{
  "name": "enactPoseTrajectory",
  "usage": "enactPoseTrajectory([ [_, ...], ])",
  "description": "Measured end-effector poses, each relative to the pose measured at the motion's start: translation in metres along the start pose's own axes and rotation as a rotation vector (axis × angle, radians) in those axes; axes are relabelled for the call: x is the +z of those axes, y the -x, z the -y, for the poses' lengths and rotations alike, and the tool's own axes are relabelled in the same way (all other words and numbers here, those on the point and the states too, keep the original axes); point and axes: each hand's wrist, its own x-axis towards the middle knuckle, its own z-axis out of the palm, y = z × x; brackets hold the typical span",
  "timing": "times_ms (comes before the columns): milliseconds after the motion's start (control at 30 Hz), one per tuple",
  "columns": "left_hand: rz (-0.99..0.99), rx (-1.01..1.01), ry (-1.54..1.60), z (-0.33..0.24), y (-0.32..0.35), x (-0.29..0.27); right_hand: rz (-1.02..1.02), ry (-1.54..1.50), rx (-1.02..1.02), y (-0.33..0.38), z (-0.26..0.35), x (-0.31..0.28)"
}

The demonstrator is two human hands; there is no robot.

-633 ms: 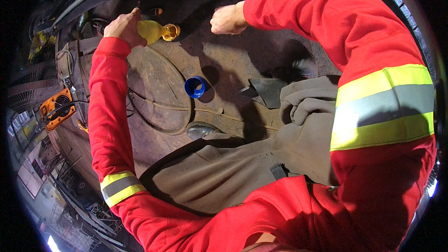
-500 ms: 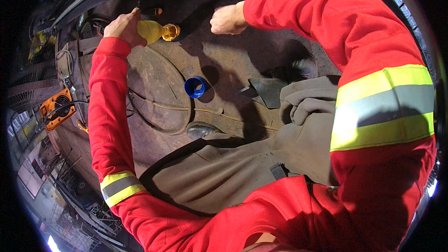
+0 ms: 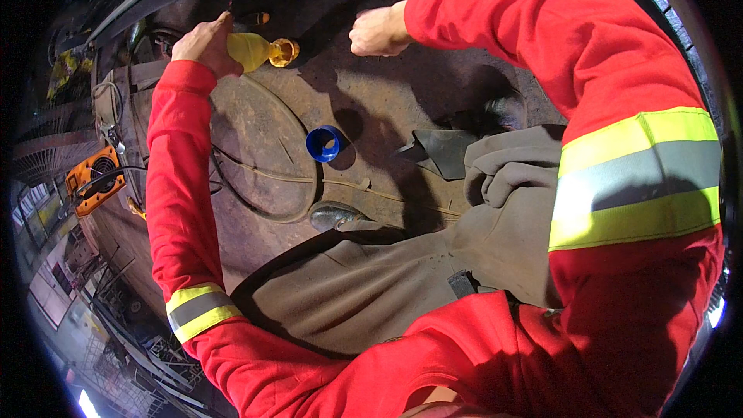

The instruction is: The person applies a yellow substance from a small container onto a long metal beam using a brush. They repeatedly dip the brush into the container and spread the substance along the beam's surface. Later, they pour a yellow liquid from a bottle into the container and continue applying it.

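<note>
At the far left, my left hand [image 3: 207,48] is closed around a yellow, see-through bottle [image 3: 249,52]. The bottle lies tilted on its side, its flared orange-yellow mouth [image 3: 284,53] pointing right. Across a gap from that mouth, my right hand [image 3: 381,31] is held up with its fingers curled in. Whatever may be inside those fingers is hidden. Below and between both hands, a blue ring-shaped piece [image 3: 312,144] with a round hole rests on the brown, stained surface.
A dark hose [image 3: 298,120] loops on the surface, with a thin cable [image 3: 340,183] crossing near it. A dark shoe tip [image 3: 333,215] shows beside my brown apron [image 3: 364,286]. An orange machine [image 3: 97,181] stands at left. Dark flat pieces [image 3: 445,151] lie at right.
</note>
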Motion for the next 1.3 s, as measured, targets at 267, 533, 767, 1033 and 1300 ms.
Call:
enactPoseTrajectory([
  [267, 0.000, 0.003, -0.005, 0.002, -0.001, 0.003, 0.014, 0.002, -0.003, -0.001, 0.000, 0.002],
  [533, -0.028, -0.003, 0.046, -0.001, 0.001, 0.003, -0.109, -0.018, -0.034, 0.000, -0.002, 0.007],
  [767, 0.001, -0.035, 0.040, -0.006, 0.003, -0.001, -0.125, -0.005, -0.035, -0.001, -0.003, 0.011],
  [1033, -0.023, -0.002, 0.037, -0.002, -0.001, 0.003, -0.128, 0.012, -0.049, 0.001, -0.003, 0.009],
  [1300, -0.027, -0.006, 0.039, -0.004, -0.001, 0.002, -0.089, 0.003, -0.021, -0.002, -0.004, 0.010],
])
